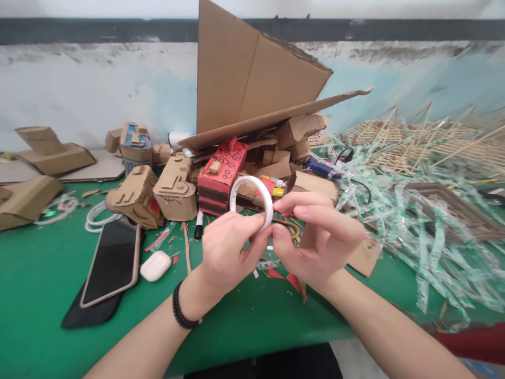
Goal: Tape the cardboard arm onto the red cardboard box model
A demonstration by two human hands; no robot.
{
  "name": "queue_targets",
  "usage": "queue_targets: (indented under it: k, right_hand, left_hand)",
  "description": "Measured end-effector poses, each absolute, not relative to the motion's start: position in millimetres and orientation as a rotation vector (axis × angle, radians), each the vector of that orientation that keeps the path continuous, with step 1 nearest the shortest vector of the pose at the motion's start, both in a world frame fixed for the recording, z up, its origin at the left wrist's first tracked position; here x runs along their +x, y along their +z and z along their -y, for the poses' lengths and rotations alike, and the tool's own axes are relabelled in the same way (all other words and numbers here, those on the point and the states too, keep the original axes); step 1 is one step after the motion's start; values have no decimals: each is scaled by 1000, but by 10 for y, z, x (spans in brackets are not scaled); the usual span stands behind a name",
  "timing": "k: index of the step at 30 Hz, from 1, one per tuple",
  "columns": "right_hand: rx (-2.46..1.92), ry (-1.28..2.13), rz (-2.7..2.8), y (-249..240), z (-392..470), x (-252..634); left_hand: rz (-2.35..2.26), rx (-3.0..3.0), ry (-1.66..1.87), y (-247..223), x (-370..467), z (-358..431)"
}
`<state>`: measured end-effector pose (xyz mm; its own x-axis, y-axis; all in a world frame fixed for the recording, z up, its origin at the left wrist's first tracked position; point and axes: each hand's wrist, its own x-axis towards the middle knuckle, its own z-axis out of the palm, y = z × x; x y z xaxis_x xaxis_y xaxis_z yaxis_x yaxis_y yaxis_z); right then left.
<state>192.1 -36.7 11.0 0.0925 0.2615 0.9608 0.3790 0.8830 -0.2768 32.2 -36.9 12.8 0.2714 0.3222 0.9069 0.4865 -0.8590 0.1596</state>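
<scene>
A narrow roll of white tape [269, 202] is held up over the table, pinched at its lower edge between the thumb and fingers of my left hand [231, 247]. My right hand [319, 237] is at the roll's right side, thumb and fingers bent and apart, fingertips at or very near the tape's edge; whether they touch it I cannot tell. Behind the roll stands a red cardboard box [223, 176] with black drawings. A black-and-white marker [199, 225] lies left of the roll, beyond my left hand.
Cardboard models [175, 189], a phone [112, 258] and a white earbud case [155, 266] occupy the left of the green table [165, 326]. Large cardboard sheets [229, 68] lean at the back. Tangled clear-and-green tape strips [437, 252] and wooden stick frames [394, 137] crowd the right. A blue glue gun [321, 167] lies mid-table.
</scene>
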Motion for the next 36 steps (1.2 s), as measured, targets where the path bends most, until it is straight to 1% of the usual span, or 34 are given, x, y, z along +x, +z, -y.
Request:
queue_targets:
  k: [8,24,36]
  right_hand:
    - [-624,-164,1527,126,396,1890]
    - [-590,-135,1546,54,373,1860]
    - [-643,-106,1615,77,384,1872]
  left_hand:
    - [709,-2328,-1553,129,293,297]
    - [739,-2304,-1476,121,268,290]
    - [743,-2369,-1456,78,263,323]
